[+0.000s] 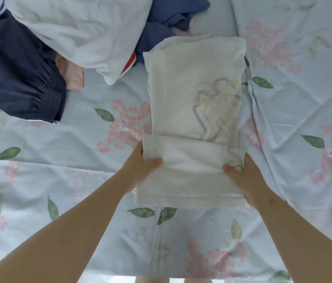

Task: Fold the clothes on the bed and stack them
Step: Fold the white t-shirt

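A cream white shirt (195, 78) with a pale printed design lies folded into a long strip in the middle of the bed. Its near end is turned up and over into a fold. My left hand (142, 166) grips the left side of that fold, thumb on top. My right hand (242, 176) grips the right side the same way. A dark navy garment with an elastic hem (18, 74) lies at the far left. A blue garment (171, 19) is bunched at the top.
The bed sheet (79, 180) is light blue with pink flowers and green leaves. A white pillow (79, 31) lies at the top left, over a peach cloth (73, 76). The bed's near edge runs along the bottom.
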{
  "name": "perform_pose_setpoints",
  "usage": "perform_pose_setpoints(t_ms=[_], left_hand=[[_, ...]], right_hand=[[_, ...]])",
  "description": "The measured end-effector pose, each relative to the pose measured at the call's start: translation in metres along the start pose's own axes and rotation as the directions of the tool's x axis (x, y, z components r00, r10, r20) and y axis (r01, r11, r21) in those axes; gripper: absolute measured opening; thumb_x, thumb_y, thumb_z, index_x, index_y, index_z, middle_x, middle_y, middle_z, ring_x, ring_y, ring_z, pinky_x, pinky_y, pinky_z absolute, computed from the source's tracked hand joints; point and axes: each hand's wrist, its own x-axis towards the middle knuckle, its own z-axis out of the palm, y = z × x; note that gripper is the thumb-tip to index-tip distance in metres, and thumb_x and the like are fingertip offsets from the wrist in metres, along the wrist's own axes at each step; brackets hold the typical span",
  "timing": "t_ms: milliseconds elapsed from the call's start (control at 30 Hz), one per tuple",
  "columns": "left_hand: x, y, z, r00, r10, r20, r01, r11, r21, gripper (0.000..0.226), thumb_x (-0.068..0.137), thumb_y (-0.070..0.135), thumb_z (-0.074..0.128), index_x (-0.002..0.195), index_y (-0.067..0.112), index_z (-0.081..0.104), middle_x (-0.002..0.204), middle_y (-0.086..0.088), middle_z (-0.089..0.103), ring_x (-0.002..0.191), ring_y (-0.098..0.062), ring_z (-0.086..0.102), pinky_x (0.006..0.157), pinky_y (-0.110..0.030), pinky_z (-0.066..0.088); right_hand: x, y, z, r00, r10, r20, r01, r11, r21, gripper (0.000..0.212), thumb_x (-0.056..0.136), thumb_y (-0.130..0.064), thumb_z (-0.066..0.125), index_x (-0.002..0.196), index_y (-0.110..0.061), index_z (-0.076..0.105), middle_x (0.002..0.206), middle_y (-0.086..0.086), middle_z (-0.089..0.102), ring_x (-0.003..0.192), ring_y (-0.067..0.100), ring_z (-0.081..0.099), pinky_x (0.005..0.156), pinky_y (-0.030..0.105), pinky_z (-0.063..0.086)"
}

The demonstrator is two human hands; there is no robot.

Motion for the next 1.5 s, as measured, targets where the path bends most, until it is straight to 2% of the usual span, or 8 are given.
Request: perform_pose_setpoints(t_ms=[167, 333, 600, 700, 767, 933, 1300, 1500], left_hand=[[-0.026, -0.016, 0.000, 0.995, -0.067, -0.071, 0.082, 0.966, 0.243, 0.031, 0.094, 0.026, 0.056, 0.124, 0.026, 0.048, 0.126, 0.000, 0.052, 0.108, -0.019, 0.053, 0.097, -0.036, 0.044], [-0.036, 0.001, -0.011, 0.985, 0.020, -0.169, 0.110, 0.684, 0.721, 0.043, 0.091, 0.043, 0.055, 0.123, 0.014, 0.058, 0.117, -0.007, 0.051, 0.112, -0.025, 0.046, 0.090, -0.034, 0.040], [-0.022, 0.072, -0.026, 0.855, -0.477, 0.204, 0.499, 0.863, -0.075, 0.022, 0.094, 0.024, 0.055, 0.102, 0.005, 0.064, 0.086, -0.010, 0.071, 0.071, -0.021, 0.069, 0.066, -0.033, 0.060], [-0.003, 0.101, -0.030, 0.920, -0.344, 0.186, 0.372, 0.622, -0.689, 0.031, 0.097, 0.030, 0.047, 0.084, 0.005, 0.060, 0.066, -0.006, 0.066, 0.049, -0.014, 0.065, 0.043, -0.025, 0.054], [0.011, 0.114, -0.024, 0.962, -0.269, 0.045, 0.172, 0.472, -0.865, 0.037, 0.099, 0.038, 0.043, 0.102, 0.003, 0.052, 0.090, -0.015, 0.067, 0.064, -0.024, 0.070, 0.053, -0.030, 0.058], [0.040, 0.102, 0.001, 0.911, -0.075, -0.405, 0.034, 0.994, -0.108, 0.052, 0.092, 0.028, 0.059, 0.137, 0.017, 0.036, 0.123, -0.004, 0.049, 0.095, -0.020, 0.052, 0.082, -0.032, 0.045], [0.091, 0.113, 0.002, 0.898, 0.108, -0.427, -0.142, 0.989, -0.047, 0.070, 0.084, 0.017, 0.070, 0.142, 0.018, 0.031, 0.114, 0.003, 0.051, 0.102, -0.019, 0.053, 0.085, -0.031, 0.046], [0.113, 0.129, -0.004, 0.882, 0.268, -0.388, -0.150, 0.940, 0.307, 0.048, 0.082, 0.020, 0.070, 0.124, 0.019, 0.048, 0.105, 0.005, 0.052, 0.093, -0.018, 0.051, 0.079, -0.033, 0.047]], right_hand=[[-0.028, 0.018, -0.013, 0.996, 0.079, 0.039, -0.077, 0.996, -0.045, 0.030, 0.090, -0.016, 0.060, 0.119, -0.021, 0.054, 0.096, -0.009, 0.059, 0.087, 0.010, 0.056, 0.075, 0.027, 0.042], [-0.031, 0.007, -0.033, 0.999, 0.049, 0.009, -0.044, 0.948, -0.316, 0.026, 0.089, -0.025, 0.062, 0.097, -0.001, 0.063, 0.090, 0.017, 0.065, 0.078, 0.026, 0.059, 0.066, 0.033, 0.044], [-0.020, -0.052, -0.057, 0.786, 0.446, 0.429, -0.558, 0.810, 0.181, 0.013, 0.089, -0.014, 0.059, 0.093, -0.003, 0.064, 0.069, 0.010, 0.071, 0.059, 0.021, 0.068, 0.052, 0.030, 0.056], [0.003, -0.082, -0.063, 0.887, 0.243, 0.393, -0.460, 0.538, 0.706, 0.037, 0.055, -0.006, 0.089, 0.082, -0.003, 0.064, 0.065, 0.009, 0.070, 0.051, 0.017, 0.068, 0.041, 0.027, 0.053], [0.018, -0.093, -0.061, 0.941, 0.156, 0.300, -0.337, 0.373, 0.864, 0.039, 0.077, -0.022, 0.077, 0.107, -0.005, 0.059, 0.097, 0.014, 0.069, 0.075, 0.030, 0.071, 0.058, 0.038, 0.060], [0.050, -0.078, -0.034, 0.961, 0.276, 0.021, -0.264, 0.892, 0.366, 0.015, 0.090, -0.021, 0.054, 0.104, -0.016, 0.053, 0.082, 0.001, 0.050, 0.068, 0.019, 0.049, 0.060, 0.026, 0.047], [0.109, -0.093, -0.018, 0.973, -0.055, -0.225, 0.109, 0.966, 0.234, 0.022, 0.080, -0.012, 0.067, 0.097, -0.010, 0.053, 0.078, -0.005, 0.057, 0.069, 0.014, 0.054, 0.057, 0.018, 0.046], [0.120, -0.104, -0.019, 0.959, -0.078, -0.274, 0.146, 0.960, 0.239, 0.018, 0.082, -0.010, 0.066, 0.096, -0.013, 0.056, 0.083, -0.002, 0.057, 0.077, 0.015, 0.053, 0.069, 0.027, 0.046]])
